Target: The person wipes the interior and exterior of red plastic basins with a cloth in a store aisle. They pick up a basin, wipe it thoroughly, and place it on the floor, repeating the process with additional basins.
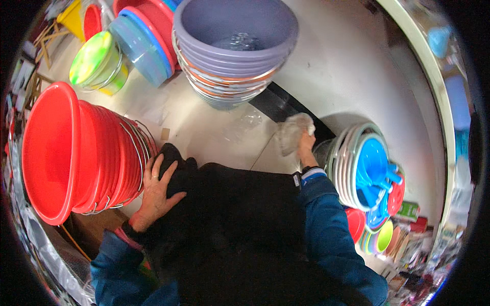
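My right hand [306, 144] grips a crumpled whitish cloth [293, 134], which is blurred, over the pale tiled floor beside a dark strip [289, 105]. My left hand [159, 193] lies with fingers spread on the black clothing over my leg, holding nothing. Just left of it a tall stack of red plastic buckets [111, 153] with wire handles leans sideways. Ahead stands a stack of grey-purple plastic buckets [235, 57] with metal handles. Near my right forearm is a stack of pale-rimmed basins [344, 168] with blue plastic dippers [372, 164] inside.
Blue and red basins [143, 46] and a yellow-green bucket [101, 67] are at the upper left. A red bowl [354, 223] and colourful bowls [383, 237] lie at the lower right. A pale raised edge [446, 114] curves along the right, with shelved goods beyond.
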`<state>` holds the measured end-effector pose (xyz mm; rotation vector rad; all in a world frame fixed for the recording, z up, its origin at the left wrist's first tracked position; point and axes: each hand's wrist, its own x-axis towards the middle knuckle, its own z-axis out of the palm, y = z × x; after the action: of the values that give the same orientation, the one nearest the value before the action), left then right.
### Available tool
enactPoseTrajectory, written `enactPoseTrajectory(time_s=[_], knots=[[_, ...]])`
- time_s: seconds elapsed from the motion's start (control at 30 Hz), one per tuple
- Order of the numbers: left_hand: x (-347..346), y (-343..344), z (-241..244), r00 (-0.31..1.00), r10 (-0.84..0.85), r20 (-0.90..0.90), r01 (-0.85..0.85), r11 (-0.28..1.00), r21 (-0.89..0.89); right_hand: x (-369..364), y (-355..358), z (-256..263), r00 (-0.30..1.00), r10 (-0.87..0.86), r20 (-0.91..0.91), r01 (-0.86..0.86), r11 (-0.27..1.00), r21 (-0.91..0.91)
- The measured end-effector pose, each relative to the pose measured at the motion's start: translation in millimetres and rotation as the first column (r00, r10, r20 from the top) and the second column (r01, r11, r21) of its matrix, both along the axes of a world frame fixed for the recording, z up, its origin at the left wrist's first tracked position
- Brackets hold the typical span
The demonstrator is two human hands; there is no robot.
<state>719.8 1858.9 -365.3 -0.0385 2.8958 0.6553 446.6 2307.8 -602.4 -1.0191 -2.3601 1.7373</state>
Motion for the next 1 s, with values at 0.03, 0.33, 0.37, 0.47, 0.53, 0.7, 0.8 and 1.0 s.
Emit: enactPoseTrajectory(time_s=[0.03, 0.33, 0.37, 0.47, 0.53, 0.7, 0.8, 1.0], knots=[[4, -4, 2, 0.999, 0.032, 0.007, -0.032, 0.999, 0.006, -13, 11, -3, 0.994, 0.028, -0.102, -0.016, 0.994, 0.112], [27, -27, 4, 0.985, 0.172, -0.022, -0.171, 0.985, 0.034, -17, -113, -104, 0.564, 0.739, 0.367, -0.582, 0.041, 0.812], [26, -28, 3, 0.986, 0.168, -0.015, -0.167, 0.985, 0.032, 2, -147, -111, 0.389, 0.811, 0.438, -0.698, -0.051, 0.714], [21, -27, 2, 0.988, 0.154, -0.005, -0.153, 0.987, 0.040, 70, -255, -109, 0.441, 0.894, -0.076, -0.768, 0.333, -0.548], [20, -24, 1, 0.988, 0.156, 0.002, -0.156, 0.986, 0.062, 108, -310, -84, 0.459, 0.888, -0.020, -0.769, 0.386, -0.510], [21, -17, -4, 0.990, 0.134, -0.040, -0.133, 0.991, 0.025, 104, -314, 28, 0.374, 0.922, -0.096, -0.844, 0.296, -0.448], [16, -10, -7, 0.993, 0.092, -0.074, -0.091, 0.995, 0.029, 91, -277, 98, 0.575, 0.806, 0.141, -0.646, 0.553, -0.526], [8, 5, -16, 0.989, -0.019, -0.144, 0.016, 1.000, -0.026, 92, -159, 151, 0.248, 0.964, 0.100, -0.810, 0.149, 0.567]])
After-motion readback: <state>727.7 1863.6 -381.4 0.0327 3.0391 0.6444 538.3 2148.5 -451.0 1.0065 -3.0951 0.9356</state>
